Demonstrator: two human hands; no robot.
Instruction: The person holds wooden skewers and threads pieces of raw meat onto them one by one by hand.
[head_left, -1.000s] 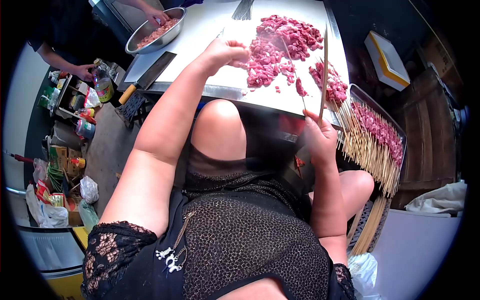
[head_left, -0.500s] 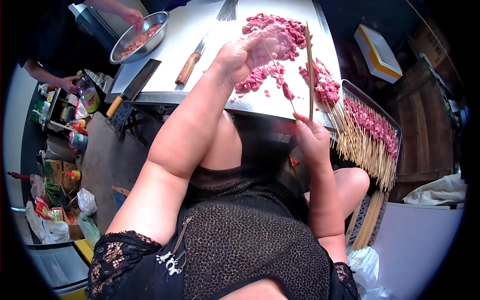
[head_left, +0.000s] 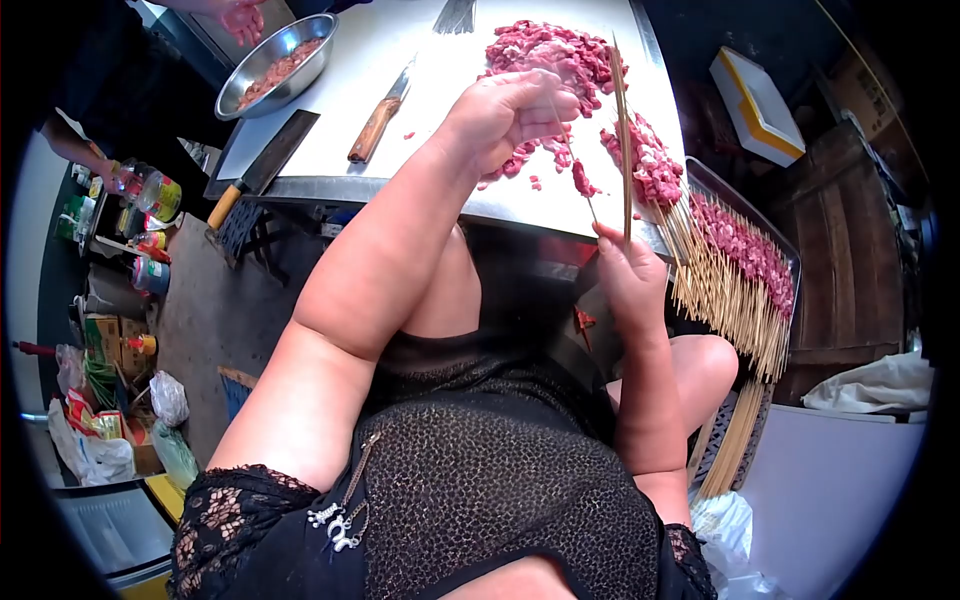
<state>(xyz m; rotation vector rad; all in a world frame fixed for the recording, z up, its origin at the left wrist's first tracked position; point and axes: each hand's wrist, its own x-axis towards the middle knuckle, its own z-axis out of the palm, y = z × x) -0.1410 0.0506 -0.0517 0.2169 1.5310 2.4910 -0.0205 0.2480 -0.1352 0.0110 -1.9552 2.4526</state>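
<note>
My left hand (head_left: pixel 515 110) is closed above the table, its fingers curled at the upper end of a thin bamboo skewer. A small piece of red meat (head_left: pixel 583 179) is threaded partway down that skewer. At the skewer's lower end my right hand (head_left: pixel 630 275) is closed, also gripping an upright bundle of bare bamboo skewers (head_left: pixel 626 150). Beyond my left hand lies a heap of cut raw meat (head_left: pixel 530 45). Smaller meat pieces (head_left: pixel 520 160) lie below the hand, partly hidden. Loaded meat skewers (head_left: pixel 652 170) rest at the table's right edge.
A tray (head_left: pixel 796 245) of many loaded skewers stands right. On the white table (head_left: pixel 335 140) lie a cleaver (head_left: pixel 280 150), a wooden-handled knife (head_left: pixel 378 128) and thin metal skewers (head_left: pixel 456 16). Another person's hand (head_left: pixel 242 20) is near a steel bowl (head_left: pixel 275 75) of meat; their other hand holds a bottle (head_left: pixel 155 192).
My left hand's fingers have curled in more at the skewer, while my right hand stays nearly in place. The other person's hand has lifted from the bowl, and their bottle has tilted.
</note>
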